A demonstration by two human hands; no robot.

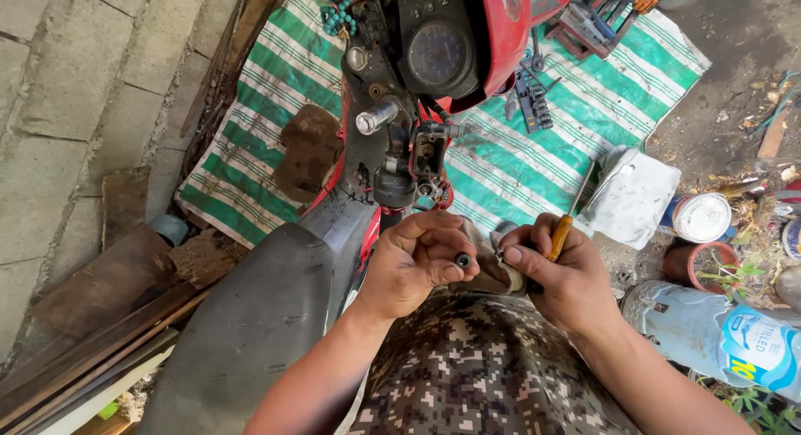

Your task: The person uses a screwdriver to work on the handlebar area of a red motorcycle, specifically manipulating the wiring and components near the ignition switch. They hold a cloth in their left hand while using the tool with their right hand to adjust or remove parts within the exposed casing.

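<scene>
A small dark part (462,259) is pinched in the left hand (413,264); the right hand (561,272) is clamped on a screwdriver (570,221), its tip unclear. A striped tarp (517,155) is spread beyond both hands.

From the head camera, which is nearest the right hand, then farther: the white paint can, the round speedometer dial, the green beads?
From the right hand:
1. White paint can, on the ground to its right.
2. Speedometer dial, up on the red motorbike.
3. Green beads, top, beyond the dial.

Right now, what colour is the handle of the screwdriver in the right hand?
Orange; the screwdriver handle shows best in the head view.
</scene>
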